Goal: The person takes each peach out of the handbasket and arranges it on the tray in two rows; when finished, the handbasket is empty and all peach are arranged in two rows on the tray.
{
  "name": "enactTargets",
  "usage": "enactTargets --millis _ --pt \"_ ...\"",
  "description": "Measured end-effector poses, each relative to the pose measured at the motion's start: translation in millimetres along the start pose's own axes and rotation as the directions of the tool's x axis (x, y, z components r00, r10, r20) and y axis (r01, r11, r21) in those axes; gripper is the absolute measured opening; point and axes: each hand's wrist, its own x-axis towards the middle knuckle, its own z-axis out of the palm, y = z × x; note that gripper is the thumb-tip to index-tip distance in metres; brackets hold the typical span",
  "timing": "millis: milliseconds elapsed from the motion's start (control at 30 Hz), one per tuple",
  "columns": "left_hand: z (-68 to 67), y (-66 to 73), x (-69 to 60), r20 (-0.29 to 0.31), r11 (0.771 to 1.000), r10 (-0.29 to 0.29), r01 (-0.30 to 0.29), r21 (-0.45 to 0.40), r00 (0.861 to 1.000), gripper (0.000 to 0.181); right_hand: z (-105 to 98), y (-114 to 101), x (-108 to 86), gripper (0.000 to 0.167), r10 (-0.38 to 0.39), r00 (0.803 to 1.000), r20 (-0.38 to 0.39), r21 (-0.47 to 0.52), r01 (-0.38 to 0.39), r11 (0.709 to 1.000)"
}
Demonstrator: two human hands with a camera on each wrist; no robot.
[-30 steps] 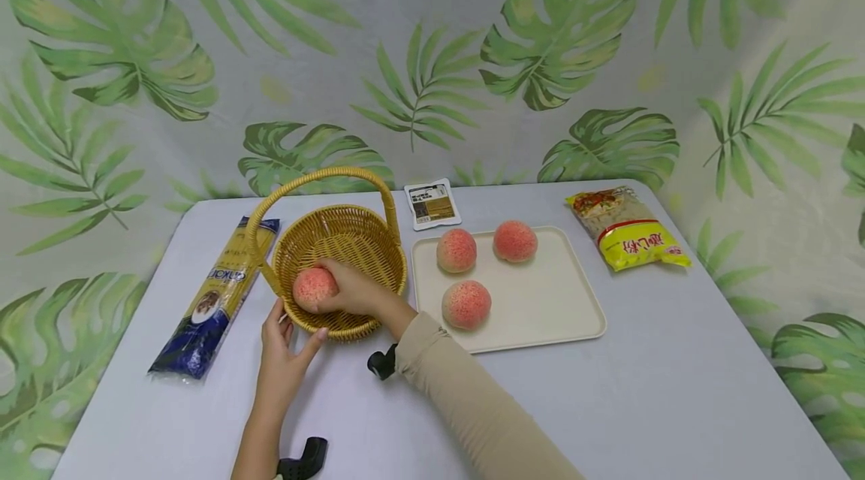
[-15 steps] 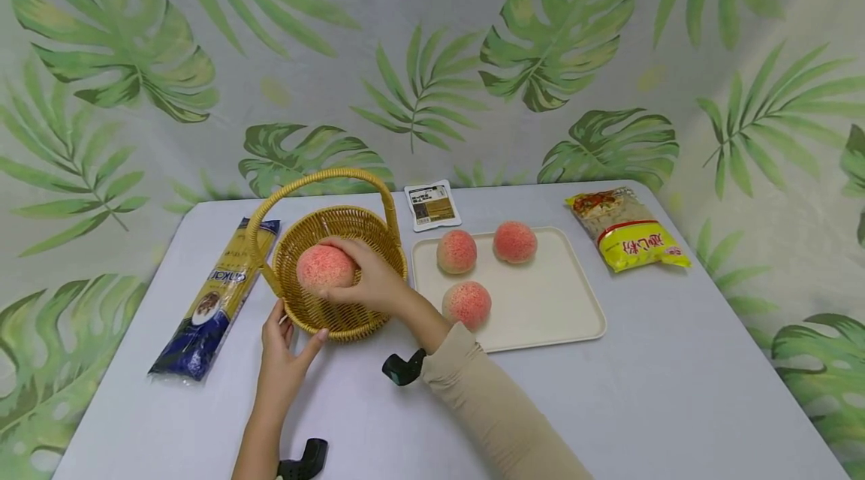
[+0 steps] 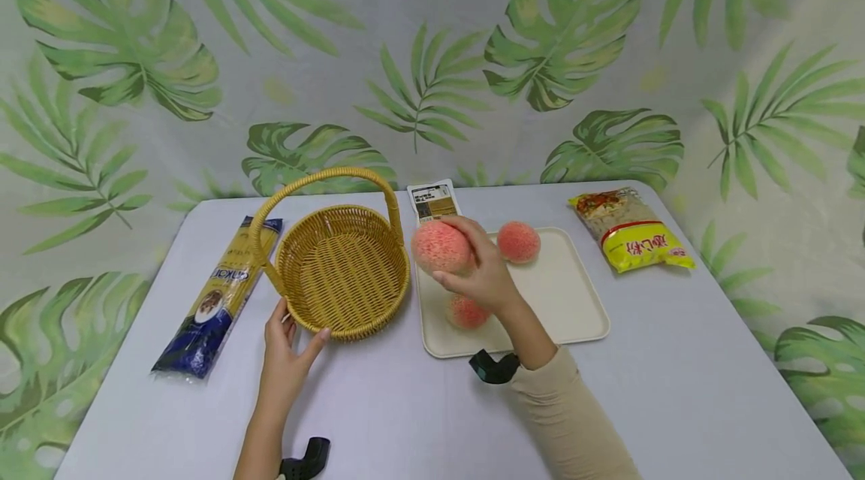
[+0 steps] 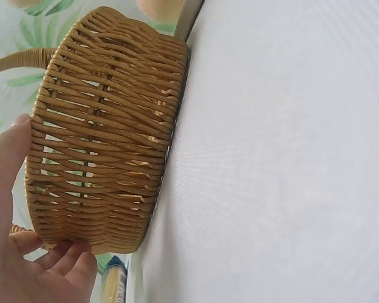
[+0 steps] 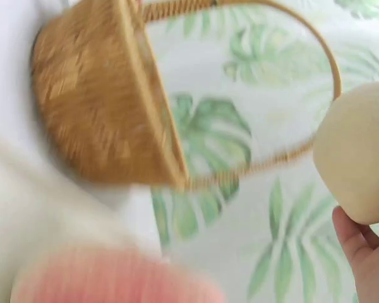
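My right hand (image 3: pixel 483 270) grips a pink speckled peach (image 3: pixel 441 246) above the left part of a cream tray (image 3: pixel 568 292). The right wrist view shows the pale side of this peach (image 5: pixel 357 151) against the fingers. On the tray sit a peach (image 3: pixel 519 242) at the back and another peach (image 3: pixel 466 312) near the front, partly covered by my hand. The held peach blocks the tray's back left corner. My left hand (image 3: pixel 287 356) holds the near-left rim of a wicker basket (image 3: pixel 341 270), its thumb on the rim (image 4: pixel 22 126). Nothing lies inside the basket.
A blue and gold pasta packet (image 3: pixel 219 300) lies left of the basket. Behind the tray is a small white packet (image 3: pixel 432 198), partly hidden. A yellow bag (image 3: pixel 631 230) lies at the back right. The basket's tall handle (image 3: pixel 324 173) arches over it.
My right hand has lifted the peach out of the basket and carried it right, over the tray. My left hand has stayed at the basket's rim.
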Motion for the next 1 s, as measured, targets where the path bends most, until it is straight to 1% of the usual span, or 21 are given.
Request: enactTargets --millis 133,200,267,300,367,433,500,533,600,633,700,833,900,1000 --pt "-1.0 0.9 -0.6 0.01 1.0 -0.003 0.003 0.003 1.0 0.094 -28.5 19.2 -23.5 0.064 0.077 0.995 -0.071 -0.048 -0.08 0.996" --pt "-1.0 1.8 -0.7 0.011 1.0 -0.002 0.002 0.006 1.0 0.094 -41.1 32.1 -36.9 0.065 0.125 0.987 -0.104 -0.064 -0.133 0.989" --pt "-1.0 2.9 -1.0 0.012 1.0 0.002 -0.002 0.006 1.0 0.093 -51.4 44.3 -50.3 0.066 0.176 0.975 -0.137 -0.082 -0.188 0.979" --pt "-0.9 3.2 -1.5 0.01 1.0 0.003 -0.003 0.007 1.0 0.093 -55.7 49.5 -56.5 0.067 0.199 0.969 -0.149 -0.101 -0.215 0.971" --pt "-0.9 3.5 -2.1 0.008 1.0 0.003 -0.003 0.006 1.0 0.093 -63.8 67.3 -71.0 0.068 0.252 0.952 -0.171 -0.135 -0.276 0.952" --pt "-0.8 2.5 -2.2 0.01 1.0 0.004 -0.004 0.002 1.0 0.093 -69.6 83.1 -84.6 0.068 0.298 0.935 -0.193 -0.189 -0.333 0.924" --pt "-0.3 1.0 -1.9 0.008 1.0 0.0 0.0 0.004 1.0 0.093 -73.8 97.6 -96.9 0.068 0.323 0.922 -0.211 -0.231 -0.368 0.901" --pt "0.0 0.3 -1.5 0.007 1.0 -0.002 0.002 0.006 1.0 0.094 -75.5 104.6 -102.7 0.068 0.334 0.916 -0.221 -0.235 -0.382 0.893" --pt "0.6 -1.1 -0.9 0.003 1.0 -0.003 0.003 0.01 1.0 0.094 -77.0 108.7 -110.6 0.068 0.343 0.909 -0.236 -0.252 -0.398 0.882" --pt "0.8 -1.4 -0.9 0.002 1.0 -0.003 0.003 0.012 1.0 0.094 -77.6 110.0 -113.5 0.068 0.35 0.905 -0.241 -0.245 -0.406 0.881" --pt "1.1 -1.5 -1.0 0.003 1.0 -0.001 0.001 0.013 1.0 0.094 -78.6 111.7 -118.0 0.068 0.367 0.898 -0.242 -0.223 -0.42 0.88" --pt "1.4 -1.2 -1.5 0.004 1.0 -0.001 0.001 0.011 1.0 0.094 -82.3 115.6 -122.7 0.068 0.417 0.878 -0.234 -0.147 -0.456 0.878" --pt "1.8 -1.1 -1.6 0.006 1.0 -0.005 0.004 0.006 1.0 0.094 -84.4 117.9 -123.9 0.067 0.428 0.873 -0.233 -0.127 -0.464 0.877" --pt "1.8 -0.8 -1.5 0.011 1.0 -0.004 0.004 -0.001 1.0 0.093 -86.7 119.6 -124.7 0.066 0.434 0.872 -0.225 -0.153 -0.472 0.868"
